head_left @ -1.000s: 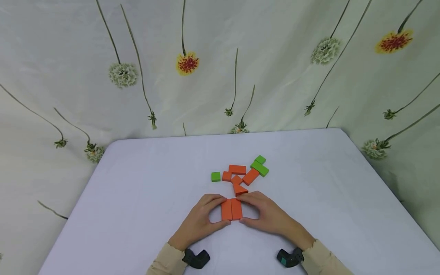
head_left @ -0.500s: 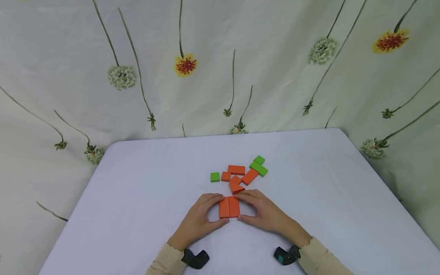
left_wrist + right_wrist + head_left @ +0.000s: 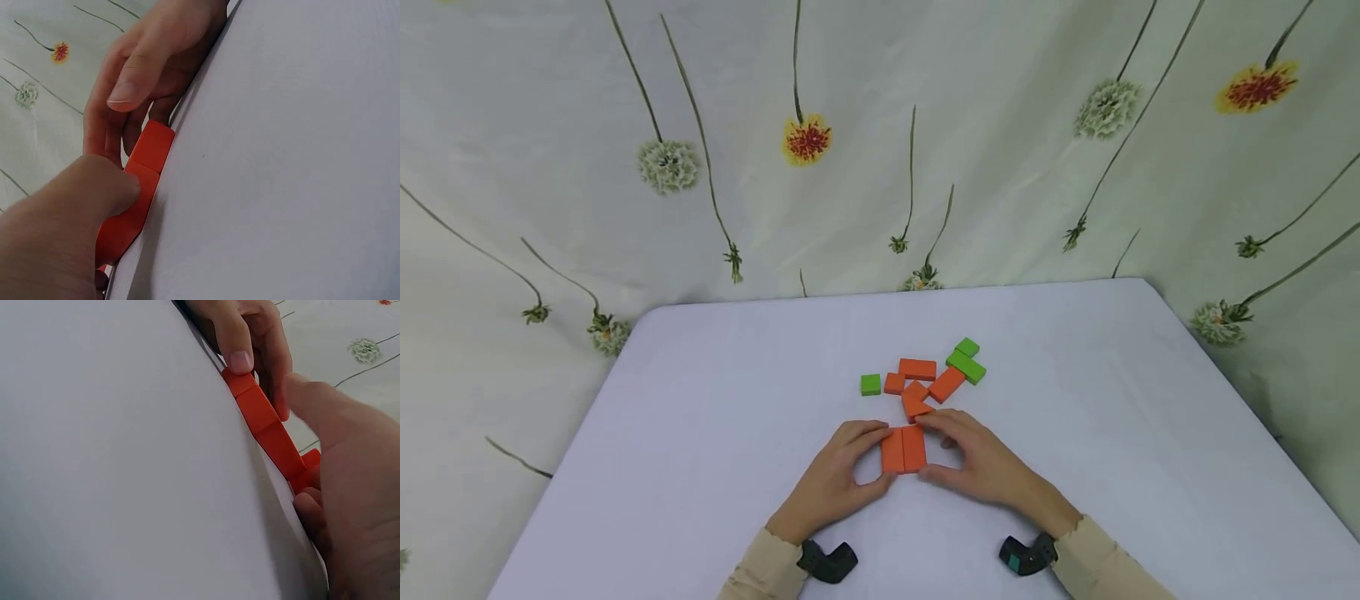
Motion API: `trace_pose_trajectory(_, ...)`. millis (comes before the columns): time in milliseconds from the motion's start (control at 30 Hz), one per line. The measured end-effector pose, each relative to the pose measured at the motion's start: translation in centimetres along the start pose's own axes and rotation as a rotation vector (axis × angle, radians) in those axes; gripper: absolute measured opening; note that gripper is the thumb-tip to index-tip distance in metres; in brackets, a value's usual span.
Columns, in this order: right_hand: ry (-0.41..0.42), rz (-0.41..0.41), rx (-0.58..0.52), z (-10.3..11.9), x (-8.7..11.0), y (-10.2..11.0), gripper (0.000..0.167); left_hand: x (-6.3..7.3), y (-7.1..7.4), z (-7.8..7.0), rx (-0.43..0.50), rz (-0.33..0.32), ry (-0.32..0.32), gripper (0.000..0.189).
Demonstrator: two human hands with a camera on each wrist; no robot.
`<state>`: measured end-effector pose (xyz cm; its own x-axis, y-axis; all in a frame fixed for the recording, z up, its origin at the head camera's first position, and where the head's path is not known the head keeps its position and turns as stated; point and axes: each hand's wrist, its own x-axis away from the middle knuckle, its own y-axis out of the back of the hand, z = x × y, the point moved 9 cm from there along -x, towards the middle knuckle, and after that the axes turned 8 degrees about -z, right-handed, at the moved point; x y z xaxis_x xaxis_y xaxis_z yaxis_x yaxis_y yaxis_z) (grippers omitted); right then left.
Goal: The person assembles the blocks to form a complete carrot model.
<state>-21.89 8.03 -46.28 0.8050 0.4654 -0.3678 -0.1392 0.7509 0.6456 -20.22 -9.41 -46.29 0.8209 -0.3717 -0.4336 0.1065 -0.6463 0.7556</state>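
Two orange rectangular blocks lie side by side on the white table, the left block (image 3: 892, 452) against the right block (image 3: 914, 450). My left hand (image 3: 838, 475) pinches the left block, thumb at its near end and fingers at its far end. My right hand (image 3: 981, 462) arches beside the right block, its fingertips by the far end and an orange triangular block (image 3: 916, 407). In the left wrist view, the right thumb (image 3: 129, 87) stands raised off the orange blocks (image 3: 150, 150), fingers loosely bent. An orange square block (image 3: 916, 390) sits just behind the triangle.
Farther back lie a small orange block (image 3: 894, 382), an orange rectangle (image 3: 917, 368) and a slanted one (image 3: 947, 384). A green cube (image 3: 870, 384) stands left; a green rectangle (image 3: 966, 366) and a small green block (image 3: 967, 347) lie right. Flower-patterned cloth (image 3: 1000, 150) hangs behind the table.
The triangular block has shifted slightly left, closer against the square block. The paired orange blocks have slid a little away from me, and my right thumb has come off the right block.
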Motion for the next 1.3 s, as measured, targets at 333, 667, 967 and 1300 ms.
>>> trace_pose_trajectory(333, 0.023, -0.326, 0.050, -1.0, -0.7, 2.9, 0.036, -0.1, 0.1, 0.1, -0.004, 0.000, 0.003, 0.057)
trace_pose_trajectory(667, -0.107, -0.349, 0.227, -3.2, -1.3, 3.6, 0.040, 0.1, -0.2, 0.2, 0.013, 0.023, 0.022, 0.057)
trace_pose_trajectory(967, -0.146, -0.358, 0.246, -3.3, -1.4, 3.9, 0.033, 0.1, -0.2, 0.1, 0.015, 0.019, 0.017, 0.057)
trace_pose_trajectory(1300, -0.203, -0.320, 0.237, -3.8, -1.4, 3.7, 0.030, 0.1, -0.1, 0.2, 0.010, 0.024, 0.028, 0.058)
